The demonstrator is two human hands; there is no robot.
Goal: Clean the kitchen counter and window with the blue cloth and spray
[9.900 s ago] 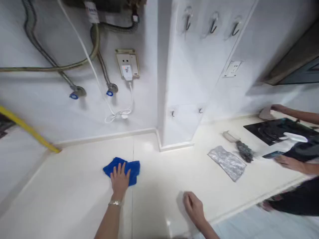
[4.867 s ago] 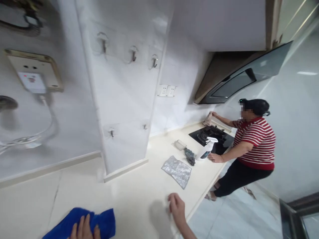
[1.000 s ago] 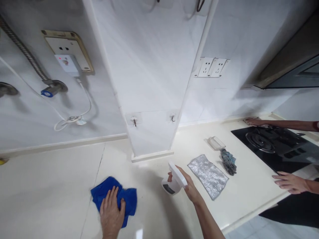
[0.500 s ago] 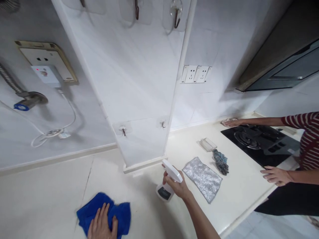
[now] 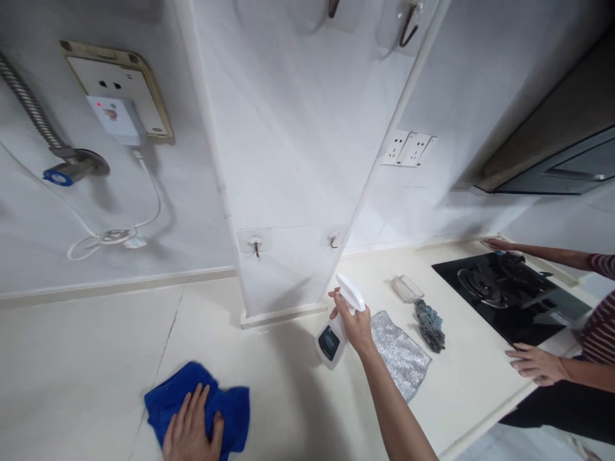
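Observation:
My left hand (image 5: 192,426) lies flat, fingers stretched out, on a blue cloth (image 5: 235,410) spread on the pale countertop (image 5: 96,365). In my right hand (image 5: 354,325) is a white spray bottle (image 5: 331,342) with a dark label, gripped around its neck below the white trigger head. The bottle tilts, its head pointing towards the wall pillar (image 5: 288,160). To the right of that hand lies a silvery cloth (image 5: 401,355), partly covered by my forearm. Beside it are a clear dish (image 5: 406,289) and a crumpled grey-blue rag (image 5: 430,326).
A co-worker in a striped sleeve (image 5: 598,333) stands at the right, one hand (image 5: 538,363) on the counter edge, the other by the back wall. Between them is a black gas hob (image 5: 509,298), under a range hood (image 5: 552,128). A plugged-in cable (image 5: 156,192) hangs at left.
The spray bottle in my right hand has lifted and tilted towards the pillar. My view has shifted left. The co-worker's far hand has slid right along the back wall.

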